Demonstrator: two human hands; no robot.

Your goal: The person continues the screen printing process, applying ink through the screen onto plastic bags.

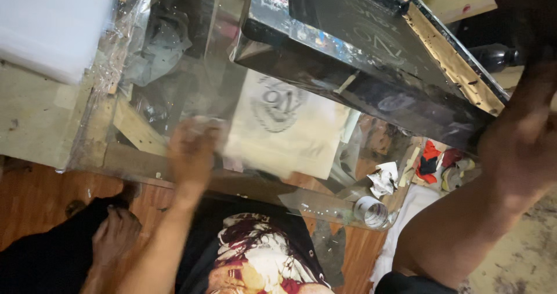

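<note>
A: Cluttered print bench, plastic-covered table (104, 96). Left hand (191, 149), blurred, lies flat on the cream fabric (290, 131).

B: Right hand (522, 149) grips the raised screen frame (371, 44). If it slips, the frame could drop and smear the print.

Shirt: I wear a black tee with a large printed picture in cream, dark red and yellow on the chest.
Arms: bare from the elbow down, no sleeves or watch showing.
Left hand (191, 149): bare, blurred.
Right hand (519, 146): bare, no glove.
Feet: bare.
</note>
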